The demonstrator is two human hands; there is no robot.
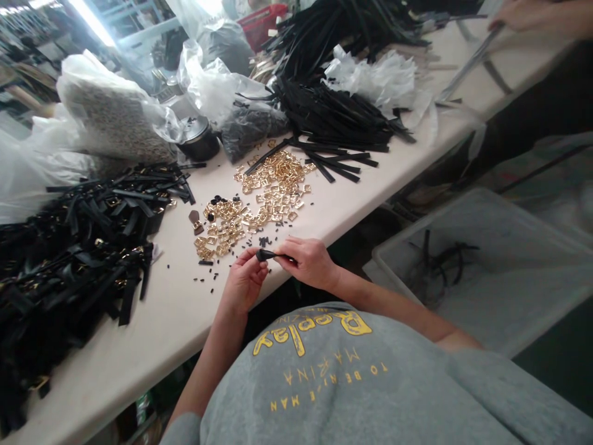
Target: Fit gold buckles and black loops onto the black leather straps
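Note:
Between my two hands, just off the table's near edge, is a black strap (265, 254). My left hand (248, 275) pinches its left end with thumb and fingertips. My right hand (308, 259) is closed round the other end, so part of the strap is hidden. Right in front of my fingers lie small black pieces (265, 241), scattered on the table. Beyond them spreads a pile of gold-coloured buckles (278, 176). A brown tab with a buckle (196, 221) lies at the pile's left side.
Black straps with buckles (92, 241) heap up at the left. Loose black straps (338, 117) lie at the back, near plastic bags (111, 105) and a dark tin (198, 139). A translucent bin (500, 247) stands below at right. Another person's hand (523, 15) holds a strip at top right.

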